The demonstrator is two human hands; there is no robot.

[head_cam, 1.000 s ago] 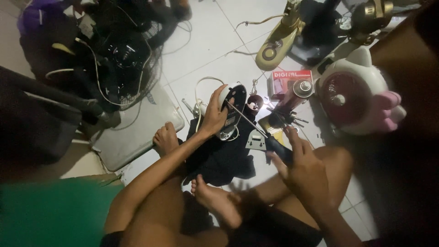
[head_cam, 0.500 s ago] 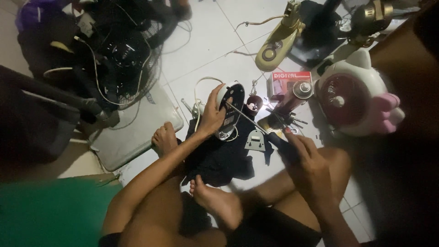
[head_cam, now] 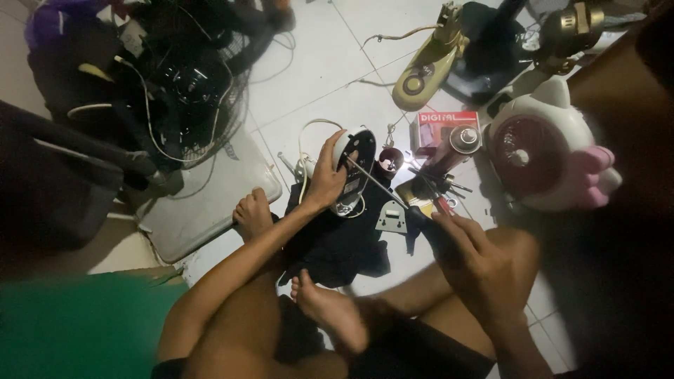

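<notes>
I sit on a tiled floor with my bare feet in front of me. My left hand (head_cam: 328, 175) grips the top of a black appliance housing (head_cam: 357, 167) that stands on a dark cloth (head_cam: 337, 242). My right hand (head_cam: 470, 256) holds the dark handle of a long screwdriver (head_cam: 375, 184). Its thin shaft slants up and left, with the tip at the housing next to my left thumb. A white cord (head_cam: 309, 133) loops behind the housing.
A red box (head_cam: 437, 130), a small metal can (head_cam: 463, 139) and loose tools (head_cam: 439, 189) lie to the right. A white and pink cat-shaped fan (head_cam: 544, 151) stands further right. A yellow fan base (head_cam: 421, 67), a black fan (head_cam: 186, 84) with cables and a grey board (head_cam: 203, 203) surround me.
My right hand has drawn slightly down and right with the screwdriver handle. My left hand stays on the housing.
</notes>
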